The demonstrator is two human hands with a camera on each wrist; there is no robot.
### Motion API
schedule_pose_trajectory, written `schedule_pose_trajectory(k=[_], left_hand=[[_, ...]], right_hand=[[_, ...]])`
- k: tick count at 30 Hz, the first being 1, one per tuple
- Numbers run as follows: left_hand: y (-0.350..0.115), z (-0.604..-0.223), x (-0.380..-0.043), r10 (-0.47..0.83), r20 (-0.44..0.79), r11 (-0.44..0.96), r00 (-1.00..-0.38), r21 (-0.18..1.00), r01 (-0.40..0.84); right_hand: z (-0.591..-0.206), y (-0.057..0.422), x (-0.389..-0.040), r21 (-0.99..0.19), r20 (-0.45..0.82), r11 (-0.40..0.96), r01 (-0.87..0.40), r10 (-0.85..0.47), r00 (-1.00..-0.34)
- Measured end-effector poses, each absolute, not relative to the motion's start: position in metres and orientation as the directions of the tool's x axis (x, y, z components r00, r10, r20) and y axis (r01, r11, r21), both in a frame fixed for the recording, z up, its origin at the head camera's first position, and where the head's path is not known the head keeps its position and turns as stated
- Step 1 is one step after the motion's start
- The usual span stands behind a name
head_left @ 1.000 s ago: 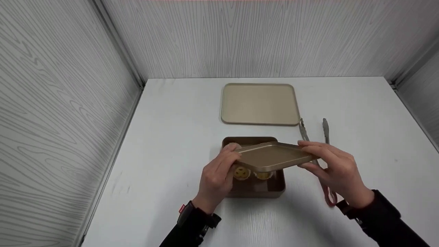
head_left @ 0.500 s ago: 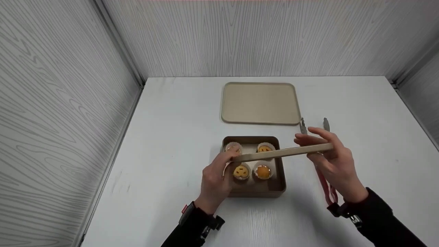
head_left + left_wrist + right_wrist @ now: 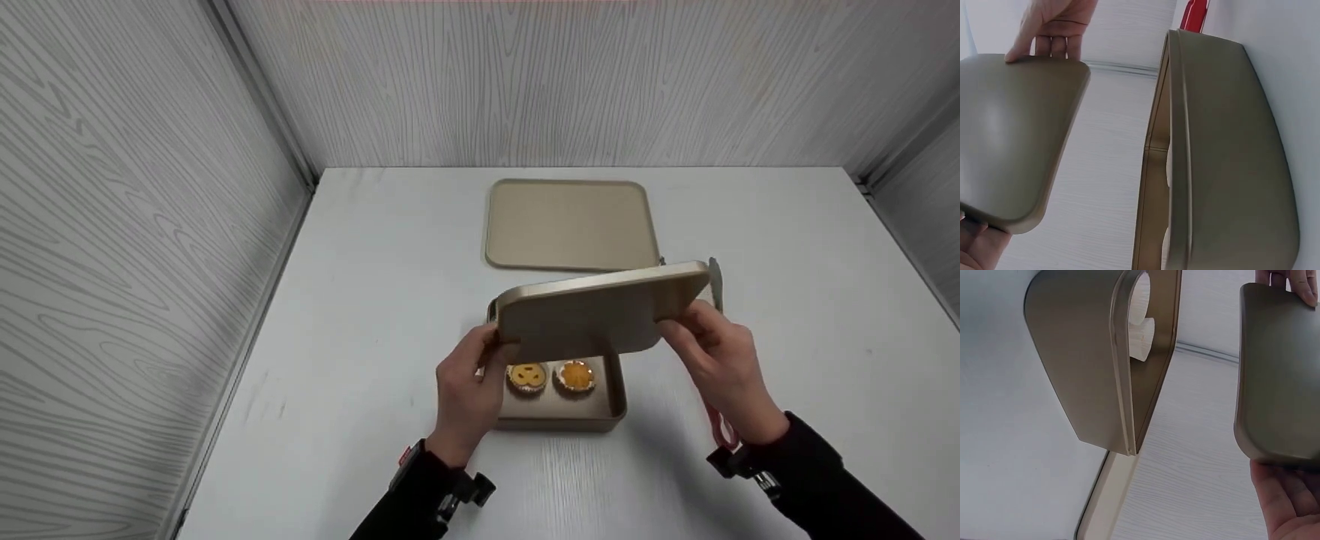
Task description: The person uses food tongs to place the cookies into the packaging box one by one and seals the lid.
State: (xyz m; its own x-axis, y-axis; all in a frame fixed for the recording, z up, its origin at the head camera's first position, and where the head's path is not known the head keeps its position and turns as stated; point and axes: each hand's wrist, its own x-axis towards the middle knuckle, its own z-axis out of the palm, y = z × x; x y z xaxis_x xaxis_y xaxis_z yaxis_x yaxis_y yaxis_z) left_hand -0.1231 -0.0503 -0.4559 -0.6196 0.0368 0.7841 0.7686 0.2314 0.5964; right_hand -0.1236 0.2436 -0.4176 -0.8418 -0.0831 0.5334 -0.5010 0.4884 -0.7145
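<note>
A gold-brown lid [image 3: 585,319] is tilted steeply above a matching square tin box [image 3: 555,424], apart from it. My left hand [image 3: 466,397] pinches the lid's left edge, thumb on the near face. At the opposite edge my right hand [image 3: 726,371] pinches it the same way. Two small tarts in paper cups, a yellow tart [image 3: 527,376] and an orange-topped tart [image 3: 575,376], show in the front of the box; the lid covers the back. In the left wrist view, the lid [image 3: 1016,135] stands clear of the box [image 3: 1235,152].
A beige rectangular tray [image 3: 570,225] lies flat behind the box. To the right, metal tongs with red handles [image 3: 724,433] lie on the white table [image 3: 360,315], partly hidden by my right hand and the lid. Grey wood-grain panels [image 3: 480,82] stand around the table.
The lid has turned from inner side up, through edge-on, to a steep tilt with its far edge raised. My right hand has shifted its hold, with the thumb now on the near face.
</note>
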Motion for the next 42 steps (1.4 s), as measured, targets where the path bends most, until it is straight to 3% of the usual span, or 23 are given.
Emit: schedule_pose_trajectory(k=[14,27,37,42], left_hand=[[-0.055,-0.458,-0.126,0.083,0.512,0.278,-0.855,0.812,0.513],[-0.055,-0.466,-0.132,0.143,0.371,0.610,-0.918,0.697,0.377],[-0.055,-0.473,-0.139,0.148,0.278,0.729,-0.949,0.618,0.295],[-0.052,-0.478,-0.142,0.127,0.216,0.789,-0.968,0.570,0.230]], right_hand=[[-0.424,0.241,-0.124,-0.843,0.216,0.493,-0.217,-0.061,-0.975],[-0.439,0.237,-0.134,-0.813,0.048,0.577,-0.082,-0.074,-0.996],[-0.451,0.231,-0.143,-0.809,-0.042,0.587,-0.035,-0.117,-0.992],[-0.456,0.227,-0.145,-0.724,-0.022,0.685,-0.083,-0.143,-0.990]])
